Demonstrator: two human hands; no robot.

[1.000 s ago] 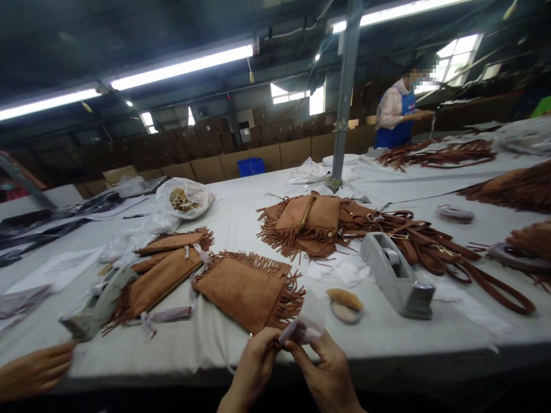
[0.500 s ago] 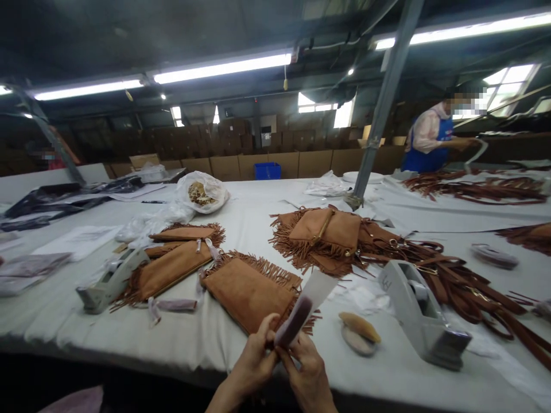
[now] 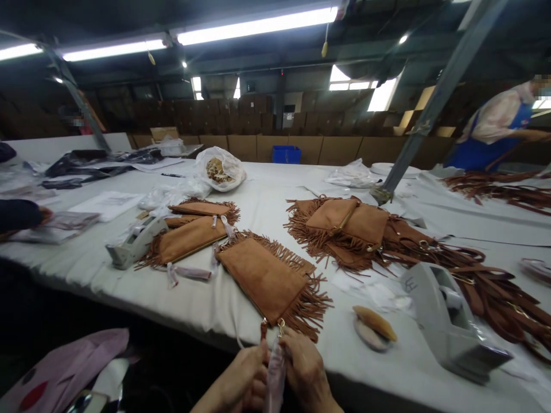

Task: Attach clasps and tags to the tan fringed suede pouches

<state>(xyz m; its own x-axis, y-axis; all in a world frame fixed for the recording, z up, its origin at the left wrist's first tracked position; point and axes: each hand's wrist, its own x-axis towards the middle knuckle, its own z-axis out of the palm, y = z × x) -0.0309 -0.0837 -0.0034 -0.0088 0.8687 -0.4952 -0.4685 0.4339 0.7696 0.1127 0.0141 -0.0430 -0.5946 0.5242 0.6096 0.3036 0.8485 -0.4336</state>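
Head view, watched from my remote seat. The bag [image 3: 262, 281] lies flat at the near edge of the table [image 3: 181, 312], metal-fitted corner toward the hands; I take it the tab [image 3: 264, 331] and ring [image 3: 281, 324] are turned that way for easy reach. Left hand [image 3: 243, 376] pinched narrow on the wrap [image 3: 275, 376], just below the tab. Right hand [image 3: 305, 367] likewise closed, on the wrap's other side, below the ring. Wrap runs lengthwise between them; gripping both sides presumably steadies it. Blur here: I can't tell whether the left fingertips also bear on the tab. Grey dispenser [image 3: 456, 327] stands to the right, likely kept near for quick use. Farther back, a bag pile [image 3: 348, 221], straps [image 3: 486, 287] trailing right, seemingly so they don't tangle with the near bag.
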